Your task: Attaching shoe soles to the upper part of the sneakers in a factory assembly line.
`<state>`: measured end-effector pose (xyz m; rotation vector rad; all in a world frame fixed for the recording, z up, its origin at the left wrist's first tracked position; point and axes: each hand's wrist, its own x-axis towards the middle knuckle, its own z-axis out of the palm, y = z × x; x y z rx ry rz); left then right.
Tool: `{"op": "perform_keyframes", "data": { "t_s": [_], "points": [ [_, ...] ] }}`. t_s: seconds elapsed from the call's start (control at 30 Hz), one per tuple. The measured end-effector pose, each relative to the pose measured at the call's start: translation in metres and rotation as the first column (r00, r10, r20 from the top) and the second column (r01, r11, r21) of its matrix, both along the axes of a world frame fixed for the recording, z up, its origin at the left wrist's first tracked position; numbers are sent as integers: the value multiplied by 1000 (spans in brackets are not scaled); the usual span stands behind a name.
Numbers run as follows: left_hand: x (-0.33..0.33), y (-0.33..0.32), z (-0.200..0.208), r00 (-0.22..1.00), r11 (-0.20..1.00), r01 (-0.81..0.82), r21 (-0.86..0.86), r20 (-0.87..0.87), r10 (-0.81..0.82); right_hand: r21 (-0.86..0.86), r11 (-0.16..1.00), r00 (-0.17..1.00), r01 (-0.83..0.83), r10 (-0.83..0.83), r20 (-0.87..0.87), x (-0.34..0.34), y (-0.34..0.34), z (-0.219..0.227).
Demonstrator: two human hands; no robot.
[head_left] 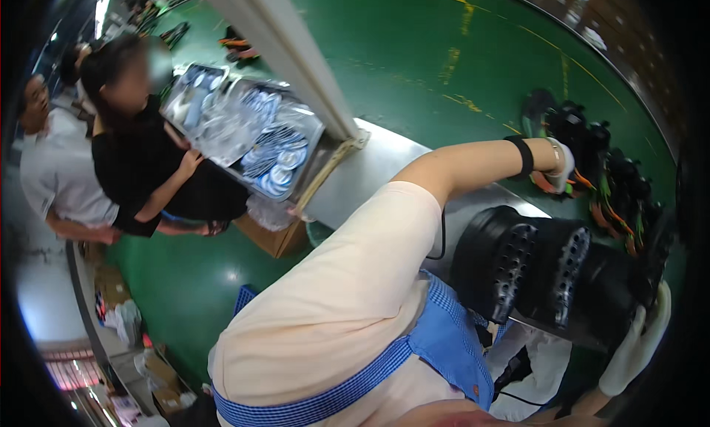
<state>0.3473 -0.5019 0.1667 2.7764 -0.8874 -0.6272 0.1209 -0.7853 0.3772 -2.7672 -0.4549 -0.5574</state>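
Note:
My left hand [560, 167], in a white glove, reaches across to a row of dark sport shoes [588, 150] with orange and green trim. Its fingers curl down at the nearest shoe and are partly hidden. At the right edge my right hand [642, 342], also gloved in white, closes around the lower end of a black shoe [654, 261], dim near the picture's rim. Between my arms sits a black rounded fixture [484, 261] with two raised strips full of holes [571, 268].
A metal bench [370, 172] runs beneath my left arm, with a pale post [296, 53] rising at its end. Beyond the post, trays [314, 135] hold blue-and-white pieces and clear plastic. Two people [140, 146] stand at the left near a cardboard box [277, 235].

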Motion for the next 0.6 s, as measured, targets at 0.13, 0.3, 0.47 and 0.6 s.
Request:
{"op": "perform_keyframes", "data": {
  "t_s": [0.13,0.3,0.47,0.6],
  "points": [
    [-37,26,64,979,700,-193,-688,-88,184,98,988,992,-117,121,-41,54,26,-31],
    [-87,53,122,764,172,-617,-768,-637,-105,172,959,959,-223,248,-138,106,49,-44],
    [-88,49,124,599,-70,-765,-640,-669,-439,360,897,898,-255,358,-256,109,74,-38],
    [-80,36,125,613,-163,-758,-632,-603,-510,355,887,871,-297,403,-279,108,71,-33]
  ]
}}
